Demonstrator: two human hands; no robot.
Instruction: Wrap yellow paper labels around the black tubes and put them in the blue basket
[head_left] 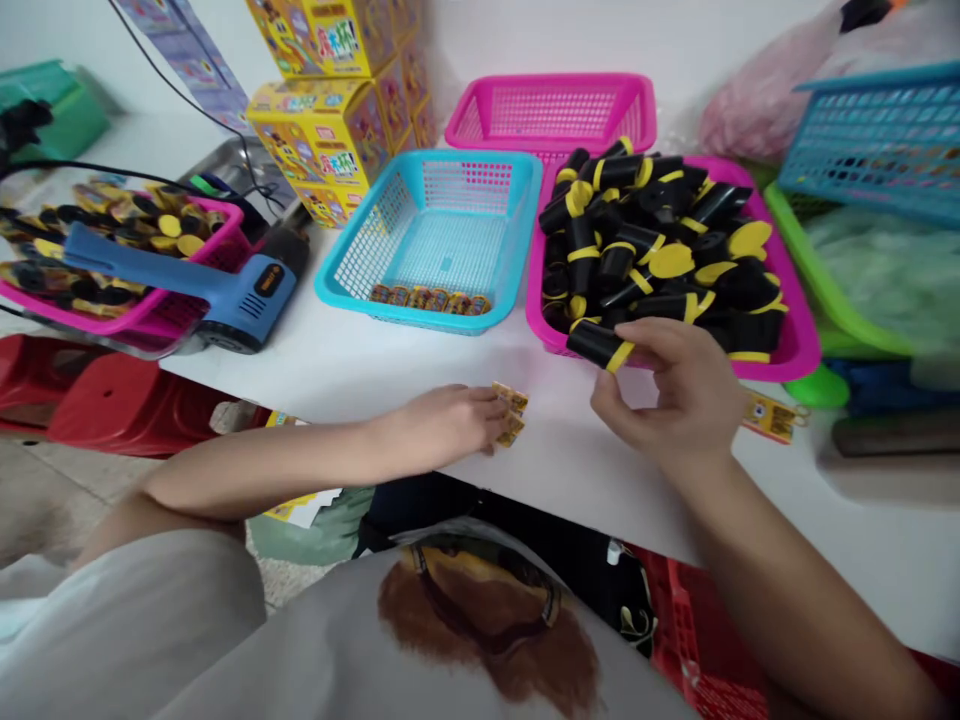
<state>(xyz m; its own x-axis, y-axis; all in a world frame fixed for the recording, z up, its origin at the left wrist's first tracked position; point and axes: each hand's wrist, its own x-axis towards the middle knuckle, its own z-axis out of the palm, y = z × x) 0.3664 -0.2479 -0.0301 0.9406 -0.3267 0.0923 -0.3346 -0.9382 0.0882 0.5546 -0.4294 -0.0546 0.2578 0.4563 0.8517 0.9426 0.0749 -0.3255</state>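
Observation:
My right hand (pixel 679 395) pinches a small black cup (pixel 595 343) with a yellow rim between thumb and fingers. This cup lies tilted at the front edge of a pink basket (pixel 806 345), which is heaped with more black cups (pixel 615 262), some showing yellow lids. Over the white table, my left hand (pixel 461 420) is closed on a yellow printed label sleeve (pixel 511 412) that sticks out past its fingertips. Part of the sleeve is hidden by the fingers.
A blue basket (pixel 529 230) holds a row of small printed pieces (pixel 429 299). A blue heat gun (pixel 255 295) lies at left by a pink basket of wrapped cups (pixel 112 235). Yellow boxes (pixel 322 140) are stacked behind. Another yellow printed piece (pixel 771 416) lies right of my right hand.

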